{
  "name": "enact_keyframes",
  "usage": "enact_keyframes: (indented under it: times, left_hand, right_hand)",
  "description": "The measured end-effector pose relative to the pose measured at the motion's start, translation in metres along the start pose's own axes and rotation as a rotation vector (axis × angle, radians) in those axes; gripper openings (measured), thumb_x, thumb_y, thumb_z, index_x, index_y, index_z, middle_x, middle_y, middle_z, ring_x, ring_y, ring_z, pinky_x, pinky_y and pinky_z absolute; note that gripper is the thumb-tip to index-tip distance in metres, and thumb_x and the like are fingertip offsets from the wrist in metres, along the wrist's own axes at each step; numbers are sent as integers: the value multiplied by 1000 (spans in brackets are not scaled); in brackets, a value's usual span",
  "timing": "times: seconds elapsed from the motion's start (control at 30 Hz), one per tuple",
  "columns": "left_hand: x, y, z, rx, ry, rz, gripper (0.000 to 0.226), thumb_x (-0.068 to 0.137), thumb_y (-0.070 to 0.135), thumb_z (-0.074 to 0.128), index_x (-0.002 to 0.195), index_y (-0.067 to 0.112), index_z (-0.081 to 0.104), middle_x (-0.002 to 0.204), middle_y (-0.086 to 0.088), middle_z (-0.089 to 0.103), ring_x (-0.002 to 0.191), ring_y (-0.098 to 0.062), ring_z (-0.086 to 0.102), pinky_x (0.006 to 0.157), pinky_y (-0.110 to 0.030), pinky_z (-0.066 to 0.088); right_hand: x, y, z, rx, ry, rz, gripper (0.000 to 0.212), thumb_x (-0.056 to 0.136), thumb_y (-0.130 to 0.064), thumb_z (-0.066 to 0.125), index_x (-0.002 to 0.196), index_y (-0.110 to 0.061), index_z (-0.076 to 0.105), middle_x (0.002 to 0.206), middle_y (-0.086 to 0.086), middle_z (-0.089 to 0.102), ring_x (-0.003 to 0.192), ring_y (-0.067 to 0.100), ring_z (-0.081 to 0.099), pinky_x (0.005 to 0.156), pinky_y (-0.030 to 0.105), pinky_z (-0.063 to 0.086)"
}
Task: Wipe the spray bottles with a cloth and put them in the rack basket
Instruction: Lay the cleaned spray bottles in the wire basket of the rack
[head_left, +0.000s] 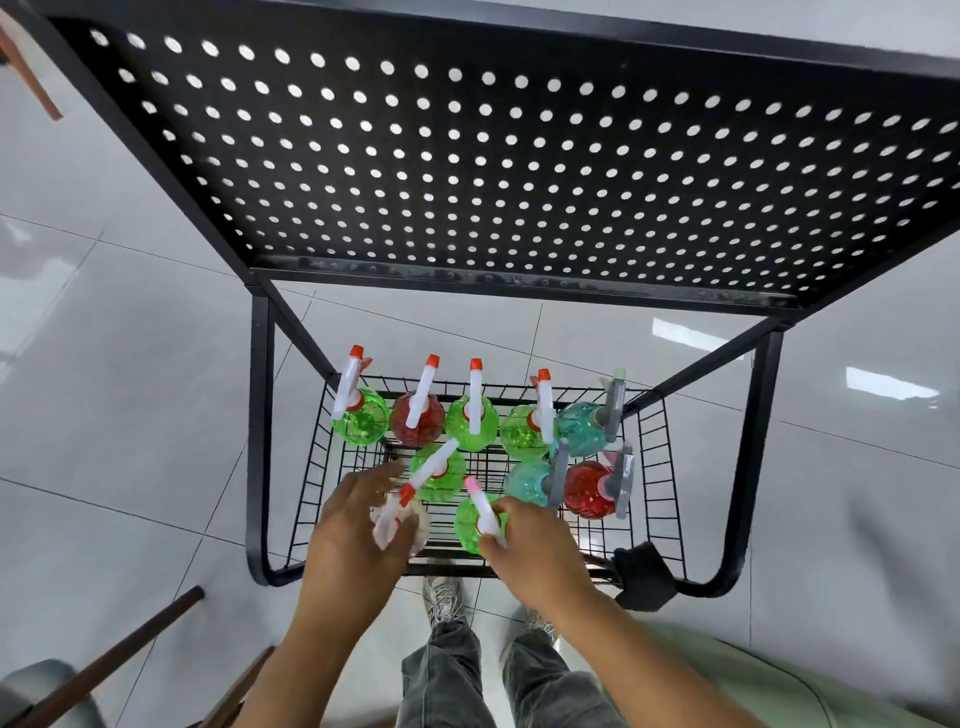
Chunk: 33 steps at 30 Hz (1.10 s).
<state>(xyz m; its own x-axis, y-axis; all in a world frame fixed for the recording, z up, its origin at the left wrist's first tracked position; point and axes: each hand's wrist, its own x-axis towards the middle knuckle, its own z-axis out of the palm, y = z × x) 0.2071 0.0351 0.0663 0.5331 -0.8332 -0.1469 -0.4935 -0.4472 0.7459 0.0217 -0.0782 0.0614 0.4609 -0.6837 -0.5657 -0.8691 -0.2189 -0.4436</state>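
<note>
**Operator:** Below the perforated shelf (519, 156), wire basket (649, 467), contents as follows. Back row: five spray bottles (470, 423), green, red, green, green, teal. Second row: one green bottle with a tilted nozzle, one teal, one red. All standing, most touching their neighbours.

**Checker:** And what I'm holding?

**Operator:** Left hand (358, 525): closed round a clear bottle (397, 519) at the front left of the basket. Right hand (530, 540): gripping the white trigger head of a green bottle (475, 522) at the front centre. Both bottles are blurred, so I cannot tell whether either base is resting on the wire yet.

**Checker:** Cloth?

**Operator:** One dark cloth (644, 574), draped over the front right corner of the rack frame, clear of both hands.

**Checker:** Risks?

**Operator:** My judgement: the tilted green nozzle sits just above my left fingers, so a careless withdrawal could catch it and topple that bottle into the back row. Round bases on open wire may rock if released off-level. The cloth hangs partly outside the frame, and a knock could drop it to the floor (104, 415).
</note>
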Motion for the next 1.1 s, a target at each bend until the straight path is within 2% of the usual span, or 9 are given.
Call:
enact_keyframes:
  times: [0.17,0.3,0.4,0.63,0.77,0.83,0.93,1.03,1.1]
  left_hand:
    - [-18,-37,1,136,-79,-137,55,95,38,76,144,20,57,127,-7,62,107,-33,67,81,-47,59]
    - [-21,-45,9,4,-163,-246,44,97,34,75,136,24,60,116,5,69,99,-24,72,77,-36,55]
    - [-19,-46,13,-72,-171,-276,31,99,25,72,129,25,63,96,13,72,84,-11,69,66,-25,49]
    - [-16,-49,6,-144,-104,-296,34,108,40,56,139,28,59,89,8,74,76,-9,67,64,-29,48]
    - [-9,-48,-10,-193,-56,-283,27,107,30,61,132,39,64,98,18,75,90,-2,69,72,-21,51]
    - [-6,-47,-16,-212,-39,-259,35,105,15,61,122,45,67,99,25,73,95,4,68,78,-15,51]
    - [-2,-53,-17,-128,-7,-209,50,94,-9,59,115,33,75,112,13,70,106,-7,66,84,-2,40]
    - [2,-56,-13,-75,68,-133,69,76,-26,58,92,39,76,108,7,68,112,5,58,90,2,36]
    - [2,-52,-14,-69,117,-119,66,73,-31,56,99,26,78,112,3,65,110,18,48,93,5,31]
  right_hand:
    - [9,-3,5,413,83,176,9,99,-30,66,106,-24,63,76,-8,64,60,2,54,51,19,35]
    - [14,-9,6,418,220,146,9,100,-25,68,101,-23,59,63,-9,55,50,-1,53,46,19,35]
    - [19,-13,9,382,238,116,15,98,-30,71,108,-26,60,60,-6,56,49,4,55,50,33,48]
    - [10,-13,5,157,162,94,40,95,-45,73,124,-23,56,72,-9,61,63,1,59,53,19,38]
    - [4,-11,-2,15,149,122,57,91,-63,68,133,-28,50,104,-11,64,93,13,65,72,31,49]
    - [1,-16,-4,-89,265,23,57,90,-63,68,132,-28,51,121,-7,60,107,16,64,79,34,55]
    - [-2,-43,3,-248,461,-322,52,88,-45,77,131,-22,57,116,-2,59,104,20,63,80,37,61]
    - [0,-83,21,-345,428,-562,62,80,-30,88,134,-23,57,115,-2,60,102,21,61,83,37,59]
    - [6,-103,35,-412,325,-584,65,78,-30,88,135,-26,58,115,-7,64,104,20,61,86,37,56]
